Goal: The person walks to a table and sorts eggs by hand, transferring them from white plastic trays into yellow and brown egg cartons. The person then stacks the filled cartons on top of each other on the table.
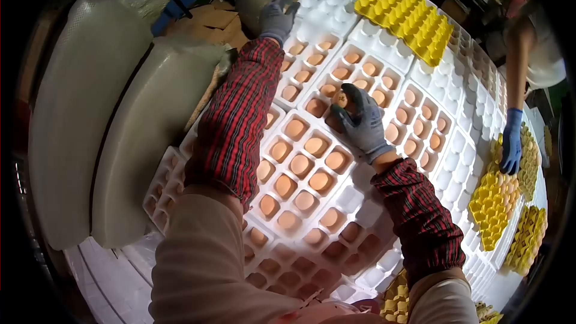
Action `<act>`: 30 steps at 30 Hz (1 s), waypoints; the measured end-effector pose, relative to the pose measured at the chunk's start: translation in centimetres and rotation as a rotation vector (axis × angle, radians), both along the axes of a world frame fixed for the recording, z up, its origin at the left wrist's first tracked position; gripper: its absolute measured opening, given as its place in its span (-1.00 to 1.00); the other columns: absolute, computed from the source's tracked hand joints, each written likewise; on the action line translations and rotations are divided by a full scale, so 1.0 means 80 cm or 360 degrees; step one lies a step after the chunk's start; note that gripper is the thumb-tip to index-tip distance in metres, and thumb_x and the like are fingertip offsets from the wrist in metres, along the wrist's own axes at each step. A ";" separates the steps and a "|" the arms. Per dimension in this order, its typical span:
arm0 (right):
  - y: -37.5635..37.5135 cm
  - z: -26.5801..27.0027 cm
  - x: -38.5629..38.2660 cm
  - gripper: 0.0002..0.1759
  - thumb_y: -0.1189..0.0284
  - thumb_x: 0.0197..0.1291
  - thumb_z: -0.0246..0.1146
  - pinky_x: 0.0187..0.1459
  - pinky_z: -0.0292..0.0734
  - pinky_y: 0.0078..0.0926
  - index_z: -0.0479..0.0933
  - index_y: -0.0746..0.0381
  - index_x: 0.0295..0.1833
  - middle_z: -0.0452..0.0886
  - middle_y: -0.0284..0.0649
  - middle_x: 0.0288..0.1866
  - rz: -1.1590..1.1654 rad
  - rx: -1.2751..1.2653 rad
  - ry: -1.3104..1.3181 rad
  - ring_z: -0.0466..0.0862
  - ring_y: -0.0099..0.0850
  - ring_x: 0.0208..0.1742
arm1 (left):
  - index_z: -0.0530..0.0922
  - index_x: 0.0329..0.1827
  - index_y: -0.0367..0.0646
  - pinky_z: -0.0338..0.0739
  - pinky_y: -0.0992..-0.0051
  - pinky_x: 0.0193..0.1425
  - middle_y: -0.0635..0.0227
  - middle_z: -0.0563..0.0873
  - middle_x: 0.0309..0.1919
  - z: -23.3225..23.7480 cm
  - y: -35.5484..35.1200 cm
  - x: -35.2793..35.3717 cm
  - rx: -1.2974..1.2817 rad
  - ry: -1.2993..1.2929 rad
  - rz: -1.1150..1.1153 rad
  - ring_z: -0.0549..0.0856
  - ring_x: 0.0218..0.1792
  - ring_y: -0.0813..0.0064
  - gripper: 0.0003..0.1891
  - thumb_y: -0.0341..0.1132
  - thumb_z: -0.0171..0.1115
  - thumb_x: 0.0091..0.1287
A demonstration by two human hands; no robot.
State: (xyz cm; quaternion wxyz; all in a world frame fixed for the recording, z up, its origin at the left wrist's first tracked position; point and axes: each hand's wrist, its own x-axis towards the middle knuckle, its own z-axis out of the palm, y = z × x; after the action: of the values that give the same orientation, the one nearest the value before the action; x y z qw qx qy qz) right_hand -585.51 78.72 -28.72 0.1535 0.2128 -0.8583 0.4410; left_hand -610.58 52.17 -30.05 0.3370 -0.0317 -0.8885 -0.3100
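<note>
My right hand [364, 125], in a grey glove with dark fingertips, is closed on a brown egg [341, 99]. It is over a white foam tray [309, 138] with square pockets, many of them holding eggs. My left hand [278, 19], gloved the same way, rests at the far left edge of another foam tray [327, 9], its fingers partly extended. I see no egg in that hand. Near it, a foam tray [305, 54] holds several eggs. Red and black plaid sleeves cover both my forearms.
Large filled sacks [90, 120] stand at the left. A yellow egg tray [408, 21] lies on the foam trays at the far side. At right, a co-worker's blue-gloved hand [511, 144] touches yellow trays with eggs [495, 201]. Cardboard [210, 21] lies behind my left arm.
</note>
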 end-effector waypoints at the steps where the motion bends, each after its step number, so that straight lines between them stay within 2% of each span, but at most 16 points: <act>1: -0.003 0.003 0.003 -0.49 0.26 0.19 0.36 0.05 0.52 -0.06 0.52 0.27 0.20 0.65 0.00 -0.04 -0.0027 -0.0025 0.0016 0.64 0.04 -0.02 | 0.65 0.16 -0.16 0.47 0.10 0.33 -0.01 0.71 0.11 0.007 0.011 0.002 -0.0056 0.0190 -0.0111 0.65 0.16 -0.04 -0.49 0.10 0.22 0.41; 3: 0.000 0.016 0.005 -0.48 0.26 0.17 0.36 0.04 0.52 -0.03 0.50 0.29 0.18 0.63 0.06 -0.07 -0.0020 0.0022 0.0048 0.63 0.09 -0.03 | 0.56 0.31 -0.11 0.28 0.06 0.48 0.01 0.62 0.27 -0.032 0.017 -0.028 -0.0453 -0.0010 -0.0048 0.53 0.32 0.00 -0.46 0.10 0.11 0.46; 5: 0.002 0.006 0.002 -0.46 0.26 0.14 0.40 0.06 0.52 -0.03 0.50 0.31 0.18 0.63 0.10 -0.06 -0.0022 -0.0124 0.0034 0.63 0.11 -0.02 | 0.45 0.44 0.04 0.11 0.02 0.57 0.10 0.45 0.44 -0.046 0.050 -0.021 -0.0404 -0.0467 0.0193 0.37 0.47 0.07 -0.39 0.15 0.10 0.44; 6: 0.003 0.001 0.004 -0.45 0.26 0.15 0.40 0.06 0.52 -0.04 0.50 0.31 0.19 0.63 0.10 -0.05 -0.0036 -0.0147 0.0012 0.63 0.11 -0.02 | 0.37 0.52 0.14 0.07 -0.01 0.59 0.19 0.34 0.52 -0.028 0.079 -0.004 -0.0619 -0.0362 0.0280 0.29 0.52 0.07 -0.32 0.21 0.12 0.40; 7: 0.004 0.000 0.002 -0.45 0.26 0.15 0.40 0.06 0.52 -0.05 0.49 0.30 0.19 0.63 0.10 -0.04 -0.0057 -0.0175 0.0005 0.63 0.10 -0.01 | 0.32 0.55 0.15 0.08 -0.01 0.59 0.21 0.36 0.51 -0.009 0.110 0.013 -0.0693 -0.0231 0.0158 0.28 0.52 0.04 -0.27 0.21 0.18 0.36; 9: 0.003 -0.003 0.002 -0.46 0.26 0.18 0.39 0.08 0.52 -0.07 0.49 0.30 0.20 0.63 0.09 -0.01 -0.0094 -0.0294 -0.0054 0.62 0.09 0.01 | 0.24 0.60 0.10 0.08 -0.02 0.59 0.14 0.31 0.55 0.030 0.180 0.030 -0.0695 -0.0180 -0.0497 0.27 0.52 -0.02 -0.21 0.08 0.29 0.34; 11: 0.005 -0.002 -0.001 -0.46 0.24 0.19 0.37 0.10 0.50 -0.04 0.47 0.28 0.21 0.62 0.06 0.04 -0.0036 -0.0246 0.0144 0.61 0.11 0.02 | 0.12 0.65 0.18 0.08 -0.02 0.59 0.31 0.30 0.56 0.062 0.262 0.035 -0.1129 -0.0035 -0.0798 0.25 0.55 0.06 -0.16 0.01 0.29 0.32; 12: 0.008 0.002 -0.001 -0.47 0.24 0.19 0.37 0.11 0.50 -0.04 0.47 0.27 0.20 0.62 0.05 0.05 -0.0035 -0.0226 0.0190 0.61 0.12 0.02 | 0.01 0.68 0.20 0.03 -0.04 0.61 0.31 0.24 0.61 0.071 0.301 0.027 -0.1428 -0.0130 -0.0816 0.19 0.59 0.06 -0.12 -0.06 0.27 0.33; 14: 0.023 0.017 0.025 -0.48 0.23 0.17 0.37 0.11 0.52 -0.04 0.48 0.27 0.17 0.62 0.04 0.05 -0.0117 -0.0318 0.0024 0.62 0.11 0.03 | -0.02 0.70 0.20 -0.06 -0.08 0.65 0.25 0.19 0.63 0.063 0.349 0.008 -0.1821 -0.0573 -0.0684 0.19 0.60 0.02 -0.26 -0.22 0.03 0.47; 16: 0.078 0.078 0.090 -0.49 0.23 0.16 0.40 0.06 0.56 -0.10 0.49 0.27 0.14 0.64 0.01 0.05 -0.0299 -0.0532 -0.0369 0.67 0.01 0.01 | 0.23 0.60 0.13 0.32 -0.07 0.47 0.16 0.45 0.48 0.029 0.368 -0.019 -0.1722 -0.0413 -0.0624 0.53 0.41 0.16 -0.43 -0.24 -0.05 0.50; 19: 0.195 0.172 0.228 -0.56 0.31 0.25 0.40 -0.02 0.66 -0.34 0.51 0.27 0.17 0.66 -0.13 0.01 -0.0280 -0.0935 -0.0615 0.72 -0.32 -0.03 | 0.59 0.28 0.09 0.57 0.07 0.17 0.21 0.71 0.14 0.029 0.370 -0.033 -0.1684 -0.0254 -0.0677 0.72 0.11 0.19 -0.61 -0.20 0.13 0.40; 21: 0.274 0.235 0.345 -0.56 0.43 0.32 0.35 0.05 0.69 -0.44 0.49 0.26 0.27 0.64 -0.22 -0.01 -0.0627 -0.1250 -0.0740 0.70 -0.44 0.01 | 0.57 0.32 0.21 0.56 0.08 0.21 0.28 0.66 0.23 0.003 0.360 -0.069 -0.1674 -0.0037 -0.0579 0.67 0.16 0.11 -0.57 -0.14 0.19 0.38; 23: 0.332 0.256 0.470 -0.51 0.45 0.36 0.30 0.08 0.70 -0.39 0.44 0.26 0.37 0.65 -0.17 0.02 -0.0956 -0.1646 -0.0633 0.71 -0.39 0.03 | 0.58 0.34 0.24 0.56 0.11 0.23 0.31 0.65 0.24 0.041 0.352 -0.017 -0.1604 0.0147 -0.0488 0.66 0.15 0.10 -0.57 -0.08 0.21 0.40; 25: 0.361 0.254 0.583 -0.55 0.43 0.38 0.27 0.04 0.71 -0.42 0.46 0.26 0.34 0.66 -0.16 0.03 -0.1519 -0.1709 -0.0479 0.72 -0.38 -0.01 | 0.61 0.28 0.13 0.54 0.19 0.26 0.30 0.68 0.18 0.097 0.354 0.068 -0.1376 0.0340 -0.0602 0.67 0.12 0.11 -0.60 -0.10 0.24 0.40; 27: 0.357 0.232 0.673 -0.56 0.40 0.36 0.32 -0.02 0.70 -0.46 0.48 0.28 0.30 0.66 -0.18 0.01 -0.1806 -0.1757 -0.0338 0.71 -0.42 -0.04 | 0.63 0.24 0.04 0.55 0.20 0.19 0.27 0.69 0.12 0.147 0.344 0.152 -0.1278 0.0651 -0.1053 0.63 0.10 0.10 -0.63 -0.10 0.24 0.43; 30: 0.317 0.232 0.745 -0.54 0.43 0.29 0.41 -0.04 0.70 -0.49 0.49 0.30 0.25 0.64 -0.22 0.00 -0.2202 -0.1345 -0.0302 0.68 -0.46 -0.03 | 0.65 0.17 -0.17 0.51 0.13 0.22 0.12 0.65 0.07 0.210 0.359 0.369 -0.1089 0.0490 -0.1574 0.57 0.13 0.02 -0.71 -0.35 0.23 0.43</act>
State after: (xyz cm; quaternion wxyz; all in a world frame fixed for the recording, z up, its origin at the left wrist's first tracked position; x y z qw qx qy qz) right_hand -525.88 104.06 -10.17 0.3851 -0.4796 -0.5660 0.5489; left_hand -581.04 80.92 -13.27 0.2484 -0.5902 -0.7588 -0.1190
